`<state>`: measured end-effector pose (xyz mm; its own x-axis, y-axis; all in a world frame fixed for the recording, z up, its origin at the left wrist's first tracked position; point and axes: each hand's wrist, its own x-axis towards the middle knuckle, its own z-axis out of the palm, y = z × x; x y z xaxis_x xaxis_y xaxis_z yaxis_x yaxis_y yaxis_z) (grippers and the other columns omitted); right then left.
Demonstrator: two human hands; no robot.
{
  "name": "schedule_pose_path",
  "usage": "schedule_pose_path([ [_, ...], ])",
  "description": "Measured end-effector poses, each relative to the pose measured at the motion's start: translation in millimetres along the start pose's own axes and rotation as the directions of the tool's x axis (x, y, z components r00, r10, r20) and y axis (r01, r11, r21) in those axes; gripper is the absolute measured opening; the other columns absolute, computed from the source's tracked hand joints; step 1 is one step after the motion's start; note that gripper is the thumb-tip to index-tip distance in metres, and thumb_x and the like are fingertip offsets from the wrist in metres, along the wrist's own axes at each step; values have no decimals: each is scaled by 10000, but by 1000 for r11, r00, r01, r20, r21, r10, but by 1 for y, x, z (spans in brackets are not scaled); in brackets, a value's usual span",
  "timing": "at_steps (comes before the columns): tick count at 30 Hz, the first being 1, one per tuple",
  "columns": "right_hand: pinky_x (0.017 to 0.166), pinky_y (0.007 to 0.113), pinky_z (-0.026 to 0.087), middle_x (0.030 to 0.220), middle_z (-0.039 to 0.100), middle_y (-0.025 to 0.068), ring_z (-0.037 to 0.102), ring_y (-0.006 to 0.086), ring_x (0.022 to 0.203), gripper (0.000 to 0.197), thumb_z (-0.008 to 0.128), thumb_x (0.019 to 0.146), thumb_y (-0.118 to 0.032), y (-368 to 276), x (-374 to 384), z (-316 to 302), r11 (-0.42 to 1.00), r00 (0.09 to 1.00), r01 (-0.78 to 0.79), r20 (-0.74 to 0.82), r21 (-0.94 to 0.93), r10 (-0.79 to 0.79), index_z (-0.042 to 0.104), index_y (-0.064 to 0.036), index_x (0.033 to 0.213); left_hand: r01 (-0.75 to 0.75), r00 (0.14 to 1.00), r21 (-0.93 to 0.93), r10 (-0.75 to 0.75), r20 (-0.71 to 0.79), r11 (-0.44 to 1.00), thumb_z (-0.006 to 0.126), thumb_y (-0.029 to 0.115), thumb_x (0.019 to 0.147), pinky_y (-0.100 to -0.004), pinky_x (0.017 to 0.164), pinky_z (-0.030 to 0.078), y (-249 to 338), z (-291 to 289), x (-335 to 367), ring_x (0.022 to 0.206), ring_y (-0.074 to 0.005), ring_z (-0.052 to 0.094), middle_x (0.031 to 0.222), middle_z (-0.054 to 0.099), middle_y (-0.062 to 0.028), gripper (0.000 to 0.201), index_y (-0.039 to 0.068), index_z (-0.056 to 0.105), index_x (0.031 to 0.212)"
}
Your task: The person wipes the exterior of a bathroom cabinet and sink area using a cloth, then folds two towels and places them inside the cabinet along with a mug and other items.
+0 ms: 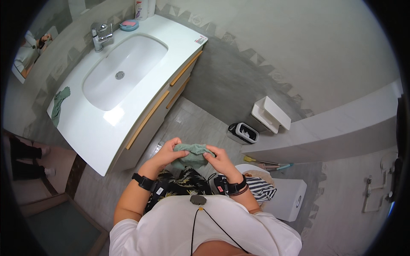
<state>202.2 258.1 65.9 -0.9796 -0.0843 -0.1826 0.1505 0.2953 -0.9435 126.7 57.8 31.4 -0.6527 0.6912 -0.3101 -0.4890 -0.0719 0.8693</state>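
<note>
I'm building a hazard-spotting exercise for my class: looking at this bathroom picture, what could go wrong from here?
1. The left hand and right hand hold the green cloth in mid-air, away from the counter; if the grip loosens, it could drop toward the floor.
2. The other cloth, also green, lies at the counter's left edge, so a bump might push it off.

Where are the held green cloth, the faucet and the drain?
Held green cloth (192, 158): head view, on the middle of its bunched fabric.
Faucet (99, 42): head view, on its metal body.
Drain (120, 75): head view, on the centre of its round cover.
</note>
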Motion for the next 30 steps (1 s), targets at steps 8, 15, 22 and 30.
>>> schedule_pose_path([
  [8,671,205,392,787,543,-13,473,65,728,180,585,777,-157,9,-17,-14,963,993,-96,-41,251,110,540,-17,879,-12,1000,-160,15,19,987,638,-8,657,-183,608,380,-5,-20,3,709,-66,482,762,516,12,274,103,415,772],
  [15,692,208,398,791,558,-1,485,63,743,242,641,736,-192,-17,-66,-55,722,986,145,-156,677,-53,542,-30,887,-334,907,292,221,359,896,560,-72,649,-230,717,400,94,45,-34,873,-118,454,985,472,-60,436,53,415,1041],
  [22,643,242,399,717,530,8,471,86,694,171,602,693,-90,18,-63,-37,998,948,-38,-316,-49,21,536,-13,831,-328,931,903,258,259,277,592,24,620,-326,735,442,21,15,0,832,-302,554,886,576,-169,358,36,555,976],
  [30,697,351,413,881,522,159,497,340,827,262,566,680,-62,16,-57,-58,809,883,46,-355,-587,-308,491,-5,925,-257,960,942,166,224,216,622,74,641,-341,678,428,62,30,11,743,-319,548,781,561,-163,218,-1,527,823],
])
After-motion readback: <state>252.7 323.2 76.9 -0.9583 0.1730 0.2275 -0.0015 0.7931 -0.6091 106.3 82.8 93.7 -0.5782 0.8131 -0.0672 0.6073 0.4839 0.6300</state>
